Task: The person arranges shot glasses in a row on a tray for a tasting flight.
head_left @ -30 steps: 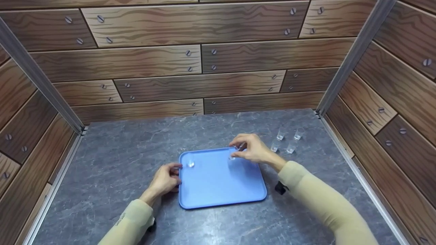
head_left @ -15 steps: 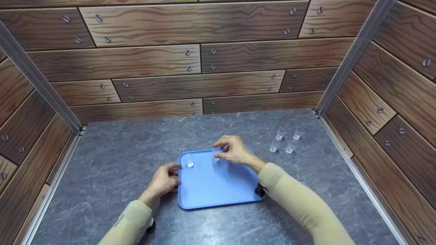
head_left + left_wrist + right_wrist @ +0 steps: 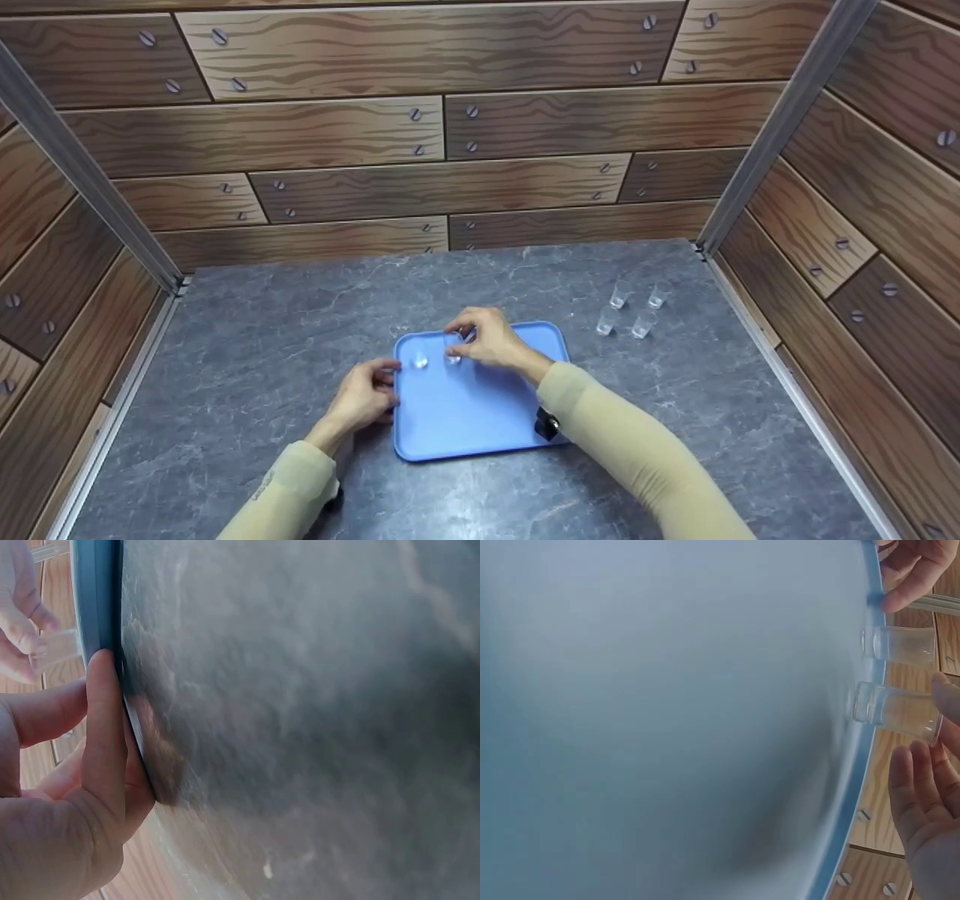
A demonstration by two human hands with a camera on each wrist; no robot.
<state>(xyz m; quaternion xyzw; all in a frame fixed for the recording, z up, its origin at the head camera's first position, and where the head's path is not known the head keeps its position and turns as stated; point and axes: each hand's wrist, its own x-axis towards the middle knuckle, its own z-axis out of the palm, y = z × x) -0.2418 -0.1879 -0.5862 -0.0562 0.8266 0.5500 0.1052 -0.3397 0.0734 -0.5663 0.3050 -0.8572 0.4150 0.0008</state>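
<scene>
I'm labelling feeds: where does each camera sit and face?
Head: on the head, facing forward-down at the blue rectangular tray; left hand, right hand and beige sleeves show.
Left wrist: worn there, facing the tray rim and grey marbled tabletop; both hands show.
Right wrist: worn there, facing across the tray to two clear tapered cups; both hands show.
Both wrist views share that rim.

Booth-like workspace: plank-patterned walls, metal corner posts, marbled grey tabletop

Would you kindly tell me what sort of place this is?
Probably a staged work booth: plank-patterned walls and metal corner posts stand around three sides of a marbled grey tabletop.
</scene>
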